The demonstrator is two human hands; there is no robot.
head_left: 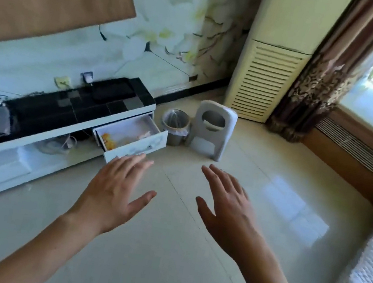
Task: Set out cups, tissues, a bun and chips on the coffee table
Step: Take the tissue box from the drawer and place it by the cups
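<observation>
White drawer (131, 136) open, contents blurred; left hand (111, 193), right hand (228, 208) spread wide, holding nothing.

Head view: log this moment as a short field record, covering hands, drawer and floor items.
left hand: open, fingers spread, holds nothing
right hand: open, holds nothing
drawer: pulled open on the TV cabinet, something yellow inside
bin: on the floor, right of the drawer
stool: grey, beside the bin
coffee table: not in view
</observation>
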